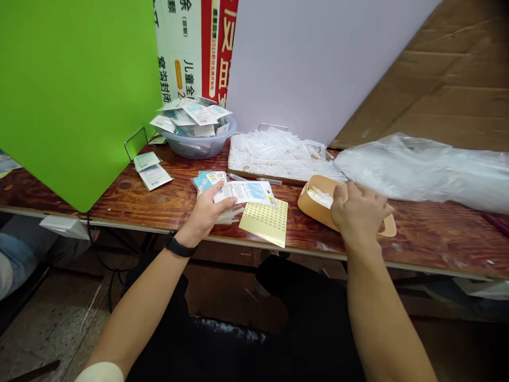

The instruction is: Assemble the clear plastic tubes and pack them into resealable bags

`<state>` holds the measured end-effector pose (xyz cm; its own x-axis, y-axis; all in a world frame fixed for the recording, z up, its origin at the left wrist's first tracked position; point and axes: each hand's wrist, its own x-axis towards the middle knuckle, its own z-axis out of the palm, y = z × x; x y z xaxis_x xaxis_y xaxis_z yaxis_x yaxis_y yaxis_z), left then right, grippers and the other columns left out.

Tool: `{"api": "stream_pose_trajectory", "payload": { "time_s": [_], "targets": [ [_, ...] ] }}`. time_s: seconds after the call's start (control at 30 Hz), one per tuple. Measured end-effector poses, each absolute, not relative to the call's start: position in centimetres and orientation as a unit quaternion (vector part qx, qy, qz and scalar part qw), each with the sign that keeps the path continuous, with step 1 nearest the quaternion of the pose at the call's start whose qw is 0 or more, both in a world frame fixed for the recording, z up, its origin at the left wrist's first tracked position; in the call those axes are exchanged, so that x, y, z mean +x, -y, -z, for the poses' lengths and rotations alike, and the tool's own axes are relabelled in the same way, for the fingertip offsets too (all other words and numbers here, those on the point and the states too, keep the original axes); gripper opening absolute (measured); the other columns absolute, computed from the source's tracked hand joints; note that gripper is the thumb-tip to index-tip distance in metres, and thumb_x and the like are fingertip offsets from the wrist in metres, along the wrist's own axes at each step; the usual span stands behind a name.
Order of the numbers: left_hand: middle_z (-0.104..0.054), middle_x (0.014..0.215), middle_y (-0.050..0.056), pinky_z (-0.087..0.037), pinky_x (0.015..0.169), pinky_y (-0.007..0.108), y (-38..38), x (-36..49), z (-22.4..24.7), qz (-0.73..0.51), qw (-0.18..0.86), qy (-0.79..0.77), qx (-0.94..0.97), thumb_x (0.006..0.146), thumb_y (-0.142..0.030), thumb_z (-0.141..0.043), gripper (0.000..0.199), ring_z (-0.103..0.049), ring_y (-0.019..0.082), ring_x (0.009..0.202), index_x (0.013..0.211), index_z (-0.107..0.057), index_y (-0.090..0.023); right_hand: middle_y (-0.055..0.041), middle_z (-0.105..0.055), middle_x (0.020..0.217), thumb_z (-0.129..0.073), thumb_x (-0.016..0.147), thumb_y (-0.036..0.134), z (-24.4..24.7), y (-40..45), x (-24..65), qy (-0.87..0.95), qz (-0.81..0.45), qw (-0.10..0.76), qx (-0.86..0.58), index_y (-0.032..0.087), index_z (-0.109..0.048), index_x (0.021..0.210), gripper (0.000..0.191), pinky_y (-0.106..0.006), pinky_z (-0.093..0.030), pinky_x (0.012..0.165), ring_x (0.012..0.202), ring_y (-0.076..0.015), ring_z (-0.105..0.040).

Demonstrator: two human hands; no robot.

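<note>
Pinching flat white-and-blue rectangular printed card (254, 192): left hand (204, 208); curled over oblong tan tub (312, 207), grip unclear: right hand (360, 212), liable to tip tub if leaning.

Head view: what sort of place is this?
Probably a hand-packing workstation: a bowl heaped with printed packets, a tray of loose clear plastic pieces and a yellow dotted sheet share one wooden table.

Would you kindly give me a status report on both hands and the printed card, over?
Left hand gripping printed card, which partly overlaps yellow dotted sheet in view. Right hand at orange container, grip unclear. Nothing seen blocking the card.
</note>
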<state>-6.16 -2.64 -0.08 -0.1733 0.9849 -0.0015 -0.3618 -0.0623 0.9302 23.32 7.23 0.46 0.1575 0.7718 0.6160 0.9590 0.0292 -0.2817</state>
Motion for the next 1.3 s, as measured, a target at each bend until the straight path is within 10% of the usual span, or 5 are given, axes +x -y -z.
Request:
{"api": "stream_pose_trajectory", "payload": {
  "time_s": [0.13,0.23,0.37,1.3],
  "targets": [
    [-0.057,0.128,0.015,-0.041,0.103,0.042,2.3,-5.7,0.6,-0.640,0.504,-0.437,0.381,0.067,-0.032,-0.076,0.073,-0.053,0.028,0.118,0.131,-0.047,-0.009,-0.0091,-0.063,0.068,-0.050,0.084,0.050,-1.0,-2.8,17.8,0.633,-0.152,0.532,-0.541,0.016,-0.063,0.070,0.039,-0.037,-0.046,0.065,0.067,-0.0210,-0.057],
    [-0.057,0.129,0.014,-0.041,0.102,0.036,2.3,-5.1,0.4,-0.647,0.475,-0.454,0.387,0.070,-0.033,-0.074,0.068,-0.053,0.026,0.119,0.128,-0.049,-0.009,-0.0030,-0.060,0.058,-0.068,0.071,0.053,-0.4,-0.1,13.5,0.604,-0.516,0.432,-0.428,0.016,-0.064,0.066,0.037,-0.027,-0.042,0.051,0.051,-0.0129,-0.053],
    [-0.061,0.122,0.013,-0.043,0.099,0.035,2.3,-4.3,0.1,-0.648,0.462,-0.464,0.390,0.070,-0.034,-0.072,0.065,-0.055,0.026,0.115,0.126,-0.050,-0.008,-0.0037,-0.067,0.080,-0.077,0.064,0.048,0.1,1.1,10.3,0.444,-0.705,0.412,-0.368,0.017,-0.067,0.083,0.038,-0.022,-0.041,0.047,0.055,-0.0094,-0.058],
    [-0.062,0.120,0.012,-0.049,0.085,0.035,3.7,-7.5,-1.5,-0.427,0.240,-0.577,0.653,0.068,-0.055,-0.068,0.077,-0.060,0.026,0.102,0.130,-0.047,-0.013,0.0018,-0.060,0.054,-0.079,0.062,0.031,0.4,0.8,7.9,0.474,-0.635,0.548,-0.269,0.019,-0.061,0.058,0.021,-0.023,-0.043,0.051,0.051,-0.0089,-0.050]
  ]
}}
